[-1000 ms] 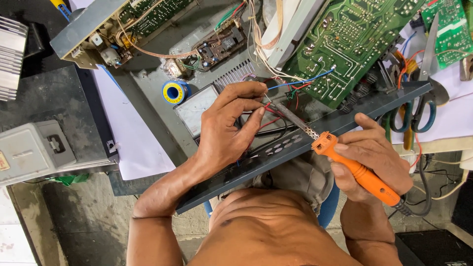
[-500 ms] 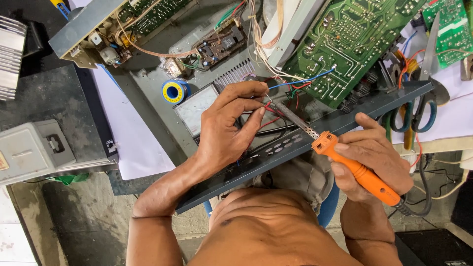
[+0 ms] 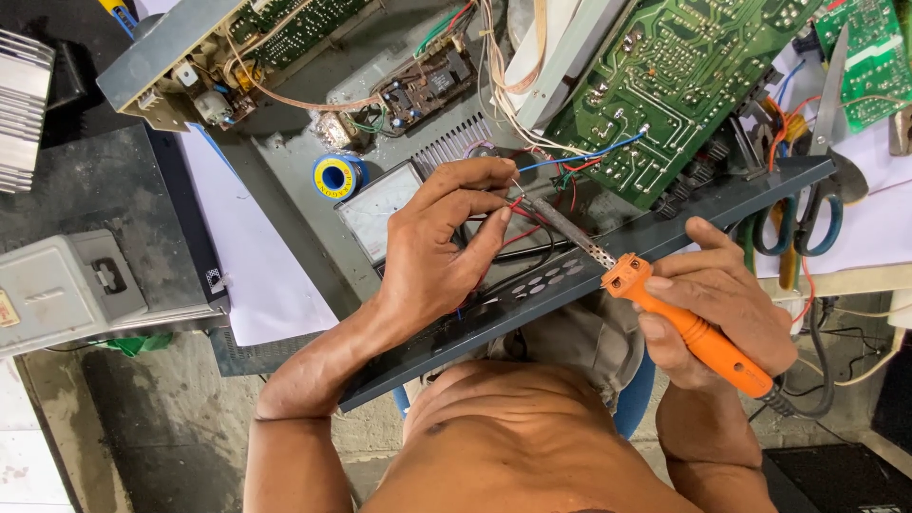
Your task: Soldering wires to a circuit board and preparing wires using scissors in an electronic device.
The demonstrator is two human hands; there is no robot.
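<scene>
My right hand (image 3: 722, 299) grips the orange handle of a soldering iron (image 3: 689, 328). Its metal shaft slants up-left, with the tip among red and black wires (image 3: 532, 214) inside an opened grey device chassis (image 3: 589, 271). My left hand (image 3: 442, 247) rests on the chassis front panel, its thumb and fingers pinched on a thin wire right at the iron's tip. A green circuit board (image 3: 679, 81) is tilted up just behind the wires.
A blue and yellow solder spool (image 3: 337, 176) lies beside a white meter face (image 3: 380, 204). Scissors with blue-green handles (image 3: 817, 180) lie at right. A second green board (image 3: 874, 57) is top right. A grey box (image 3: 66, 285) and finned heat sink (image 3: 24, 109) sit at left.
</scene>
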